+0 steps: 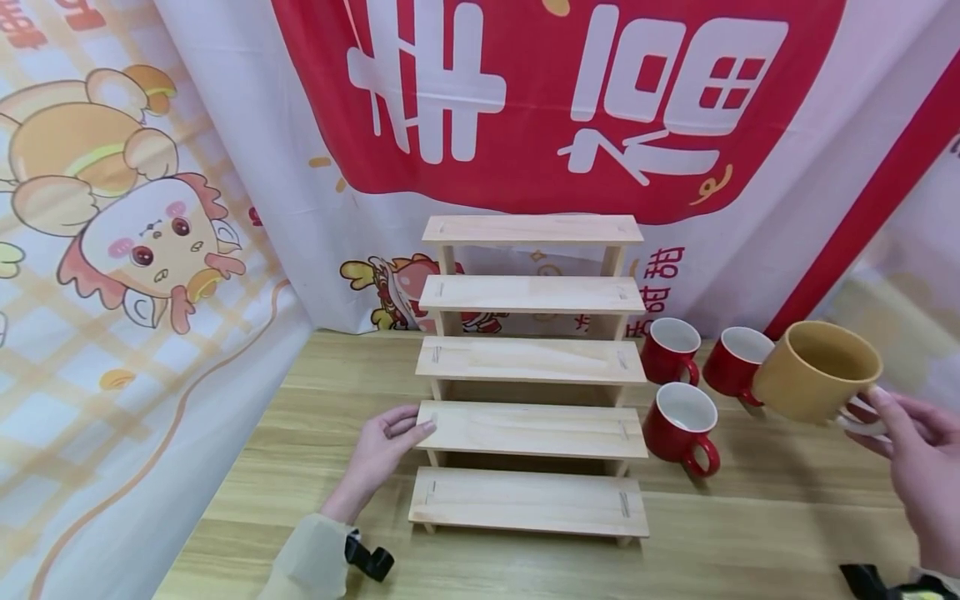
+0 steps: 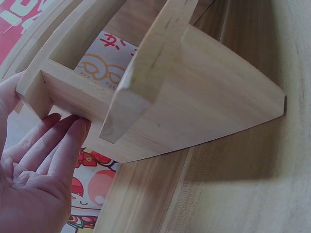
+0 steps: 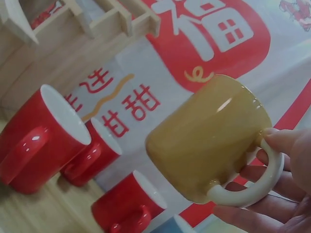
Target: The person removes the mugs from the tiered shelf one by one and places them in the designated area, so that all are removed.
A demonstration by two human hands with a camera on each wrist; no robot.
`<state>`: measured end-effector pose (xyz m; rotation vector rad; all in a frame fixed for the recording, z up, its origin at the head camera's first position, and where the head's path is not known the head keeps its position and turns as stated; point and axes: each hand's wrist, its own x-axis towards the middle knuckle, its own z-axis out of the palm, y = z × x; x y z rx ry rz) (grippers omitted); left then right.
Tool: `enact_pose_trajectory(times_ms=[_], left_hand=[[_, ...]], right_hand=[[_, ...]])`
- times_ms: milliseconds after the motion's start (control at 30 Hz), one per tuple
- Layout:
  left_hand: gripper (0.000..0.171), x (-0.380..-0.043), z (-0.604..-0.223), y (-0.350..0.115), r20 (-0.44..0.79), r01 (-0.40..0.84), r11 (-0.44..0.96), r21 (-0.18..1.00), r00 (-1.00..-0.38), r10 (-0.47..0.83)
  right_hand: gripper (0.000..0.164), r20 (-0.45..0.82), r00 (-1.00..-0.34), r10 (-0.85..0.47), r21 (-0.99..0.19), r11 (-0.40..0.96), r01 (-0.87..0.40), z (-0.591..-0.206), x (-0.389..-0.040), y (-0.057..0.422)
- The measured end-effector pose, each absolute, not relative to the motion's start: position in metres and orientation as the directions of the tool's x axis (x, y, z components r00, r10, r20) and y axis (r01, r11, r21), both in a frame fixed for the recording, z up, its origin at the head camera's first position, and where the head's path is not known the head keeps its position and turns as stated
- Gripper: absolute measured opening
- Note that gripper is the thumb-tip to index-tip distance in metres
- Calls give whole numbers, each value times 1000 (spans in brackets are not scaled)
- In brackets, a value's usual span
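Note:
A pale wooden stepped rack (image 1: 528,429) with several shelves stands upright on the table. My left hand (image 1: 381,448) grips the left end of its second shelf from the bottom, thumb on top; in the left wrist view the fingers (image 2: 63,145) curl beneath the board. To the right of the rack, my right hand (image 1: 918,454) holds a mustard-yellow mug (image 1: 806,379) by its white handle (image 3: 250,191). The mug is raised and tilted. Three red mugs with white insides, a front one (image 1: 678,425) and two behind (image 1: 670,346) (image 1: 735,358), stand between the rack and the yellow mug.
The wood-grain table (image 1: 300,467) carries the rack and mugs. A white cloth with a red printed panel (image 1: 540,175) hangs behind, and a patterned cloth (image 1: 150,400) borders the left side. Part of a blue object (image 3: 174,225) shows low in the right wrist view.

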<state>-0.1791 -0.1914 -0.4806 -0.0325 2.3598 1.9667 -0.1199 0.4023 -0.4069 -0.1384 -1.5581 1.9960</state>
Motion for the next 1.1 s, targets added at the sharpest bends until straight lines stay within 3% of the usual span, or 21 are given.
enact_pose_trajectory(times_ms=[433, 900, 1100], left_hand=[[60, -179, -479, -190, -66, -61, 187, 980, -998, 22], [59, -178, -478, -189, -66, -60, 187, 981, -998, 24], [59, -178, -479, -190, -66, -60, 181, 982, -997, 28]], right_hand=[[6, 37, -787, 616, -981, -126, -145, -444, -127, 405], [4, -39, -800, 599, -994, -106, -31, -481, -124, 399], [7, -57, -770, 636, -998, -16, 61, -491, -125, 391]])
